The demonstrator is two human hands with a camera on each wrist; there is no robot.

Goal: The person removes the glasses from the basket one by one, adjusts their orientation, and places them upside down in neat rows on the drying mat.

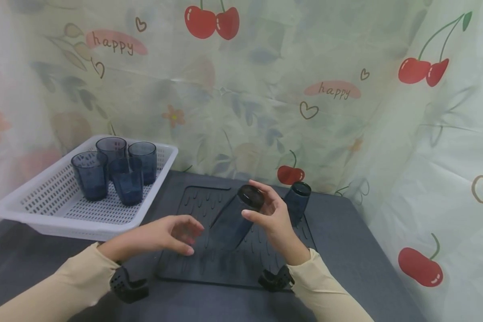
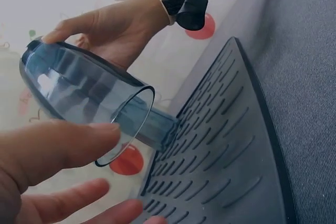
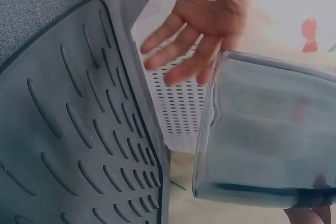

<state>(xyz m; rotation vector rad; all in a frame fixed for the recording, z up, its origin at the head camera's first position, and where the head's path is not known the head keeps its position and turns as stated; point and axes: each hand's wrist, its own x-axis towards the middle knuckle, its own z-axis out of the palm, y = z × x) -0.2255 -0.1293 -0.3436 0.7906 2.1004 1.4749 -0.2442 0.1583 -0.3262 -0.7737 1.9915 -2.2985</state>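
Note:
My right hand point(image 1: 275, 221) grips a blue glass tumbler point(image 1: 233, 226) near its base, thumb on one side and fingers on the other. The tumbler is tilted, base up and mouth down, over a dark ridged drying mat point(image 1: 209, 268). To the left of it, my left hand point(image 1: 165, 235) has its fingers loosely bent with nothing in them. In the left wrist view, the tumbler's open rim point(image 2: 151, 103) faces down toward the mat, close by the left thumb. A second blue tumbler point(image 1: 297, 205) stands upside down at the mat's back right.
A white perforated plastic basket point(image 1: 64, 226) sits at the left with several blue tumblers point(image 1: 90, 176) upright inside. A dark cloth covers the table point(image 1: 346, 259). Behind and at the sides hangs a curtain point(image 1: 241, 112) printed with cherries.

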